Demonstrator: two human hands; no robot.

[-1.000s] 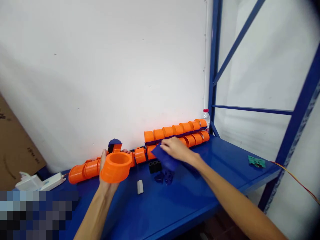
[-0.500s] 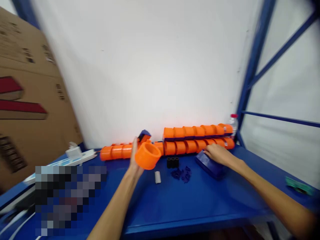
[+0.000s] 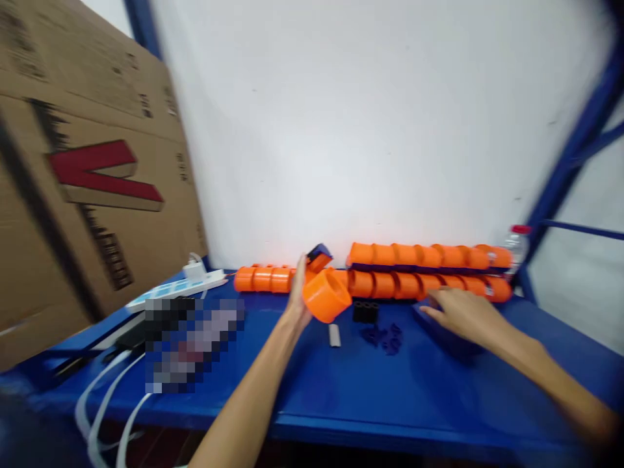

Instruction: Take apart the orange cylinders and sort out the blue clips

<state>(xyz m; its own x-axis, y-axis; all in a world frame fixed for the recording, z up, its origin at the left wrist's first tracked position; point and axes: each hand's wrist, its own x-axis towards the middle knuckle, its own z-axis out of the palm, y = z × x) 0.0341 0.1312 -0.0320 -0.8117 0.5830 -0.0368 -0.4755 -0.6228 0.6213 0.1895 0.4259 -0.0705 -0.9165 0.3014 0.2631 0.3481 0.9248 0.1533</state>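
Observation:
My left hand (image 3: 298, 305) is closed around an orange plastic cup-shaped part (image 3: 324, 298), held above the table with its round opening tilted toward me. A dark blue and orange piece (image 3: 320, 257) shows just behind that hand's fingertips; whether it is joined to the held part I cannot tell. My right hand (image 3: 463, 313) is on a long dark blue plastic piece (image 3: 446, 330) on the table, fingers bent over its far end. Between the hands lie a small light grey piece (image 3: 334, 335), a black three-holed block (image 3: 365, 311) and dark blue small parts (image 3: 390, 339).
Rows of orange cup parts (image 3: 409, 285) line the white wall, stacked two high at the right. A bottle with a red cap (image 3: 517, 242) stands behind their right end. At left are a power strip (image 3: 163, 294), cables (image 3: 104, 396) and a large cardboard box (image 3: 121, 227).
The view has swung left, so everything sits farther right. The orange part in my left hand has tilted slightly. My right hand stays on the dark blue piece.

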